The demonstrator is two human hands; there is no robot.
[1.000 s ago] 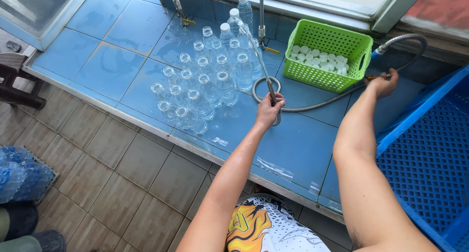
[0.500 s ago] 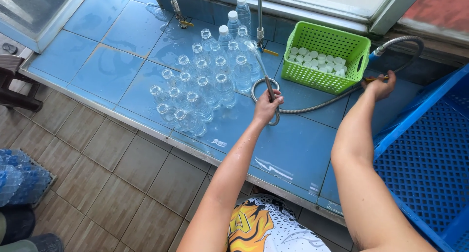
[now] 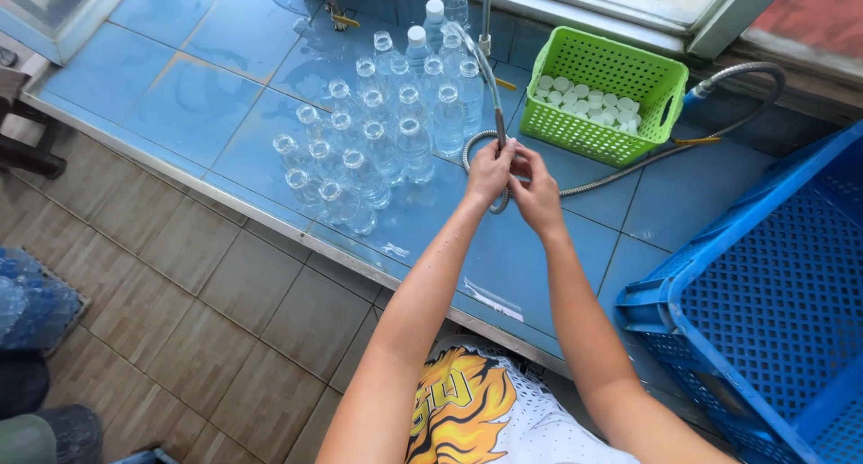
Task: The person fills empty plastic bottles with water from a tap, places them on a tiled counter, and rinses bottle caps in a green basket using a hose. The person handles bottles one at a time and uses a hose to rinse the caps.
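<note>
Blue tiled counter (image 3: 162,77), with a blue perforated plastic crate (image 3: 764,284) at its right end and a green plastic basket of white caps (image 3: 604,93) near the back wall. Clear plastic bottles (image 3: 378,140), mostly uncapped, are standing clustered left of centre. The right hand (image 3: 538,191), which a second ago was resting far out by the hose's blue end, is now meeting the left hand (image 3: 490,170); both are closing around the thin metal nozzle of the flexible grey hose (image 3: 497,127), just beside the bottles. Two-handed handling of the nozzle is beginning.
</note>
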